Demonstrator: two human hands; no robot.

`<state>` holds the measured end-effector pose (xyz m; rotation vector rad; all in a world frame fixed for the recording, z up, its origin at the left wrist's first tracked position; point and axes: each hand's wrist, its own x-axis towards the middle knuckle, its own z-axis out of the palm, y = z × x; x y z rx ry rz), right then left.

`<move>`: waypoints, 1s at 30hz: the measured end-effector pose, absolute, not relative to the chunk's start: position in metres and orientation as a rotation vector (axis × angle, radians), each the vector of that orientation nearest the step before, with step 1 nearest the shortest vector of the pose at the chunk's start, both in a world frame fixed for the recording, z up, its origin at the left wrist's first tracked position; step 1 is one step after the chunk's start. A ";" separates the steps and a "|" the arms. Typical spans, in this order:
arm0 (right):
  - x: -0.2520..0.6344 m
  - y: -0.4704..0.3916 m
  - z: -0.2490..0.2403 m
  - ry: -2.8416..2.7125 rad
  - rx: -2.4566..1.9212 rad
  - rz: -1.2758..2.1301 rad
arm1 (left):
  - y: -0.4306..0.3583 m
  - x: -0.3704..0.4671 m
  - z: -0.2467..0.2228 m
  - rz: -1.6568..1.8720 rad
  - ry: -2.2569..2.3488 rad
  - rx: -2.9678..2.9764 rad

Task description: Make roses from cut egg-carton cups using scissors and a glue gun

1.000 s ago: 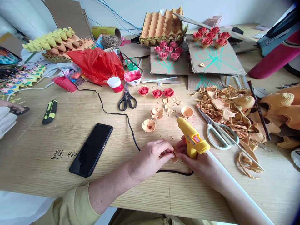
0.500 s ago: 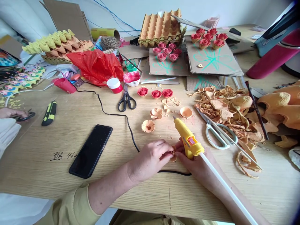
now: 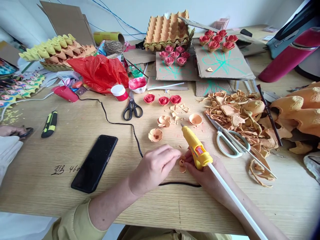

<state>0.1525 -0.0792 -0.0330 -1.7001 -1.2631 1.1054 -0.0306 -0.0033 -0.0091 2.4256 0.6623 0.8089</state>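
My right hand (image 3: 208, 171) is closed around a yellow hot glue gun (image 3: 197, 146) with a long white glue stick out of its back. Its thumb and fingertips also pinch a small orange paper-pulp flower (image 3: 182, 164) with a dark opening in its middle. My left hand (image 3: 155, 168) is just left of that flower, fingertips pressed together; whatever they hold, if anything, is hidden. Beyond the hands are two unpainted petal cups, the nearer cup (image 3: 155, 135) and the farther cup (image 3: 164, 121), and a plain round cup (image 3: 195, 119) beside orange scraps.
Left of my arm lie a black phone (image 3: 94, 163) and a utility knife (image 3: 49, 124). Black-handled scissors (image 3: 132, 109) and red flowers (image 3: 163, 100) are farther back. White-handled scissors (image 3: 232, 145) rest by a scrap heap (image 3: 232, 110). Another person's hand (image 3: 11, 130) holds scissors at far left.
My left fingertips have drawn slightly up and away from the small flower, so more of it shows. My right hand still holds the glue gun and flower. The whole view has shifted slightly.
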 end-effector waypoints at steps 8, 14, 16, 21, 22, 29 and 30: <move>0.151 -0.080 -0.028 -1.269 -1.712 1.083 | 0.005 -0.034 0.003 0.959 0.927 2.091; 0.151 -0.082 -0.035 -1.254 -1.661 1.092 | 0.002 -0.032 -0.009 0.497 0.797 2.287; 0.151 -0.083 -0.036 -1.242 -1.640 1.092 | -0.001 -0.031 -0.012 0.393 0.789 2.342; 0.151 -0.083 -0.034 -1.285 -1.694 1.015 | -0.004 -0.028 -0.019 0.341 0.724 2.425; 0.151 -0.083 -0.033 -1.286 -1.704 1.016 | -0.005 -0.027 -0.020 0.363 0.710 2.419; 0.154 -0.086 -0.033 -1.286 -1.598 1.119 | -0.005 -0.031 -0.020 0.443 0.670 2.412; 0.155 -0.086 -0.033 -1.292 -1.580 1.130 | -0.005 -0.032 -0.020 0.454 0.660 2.416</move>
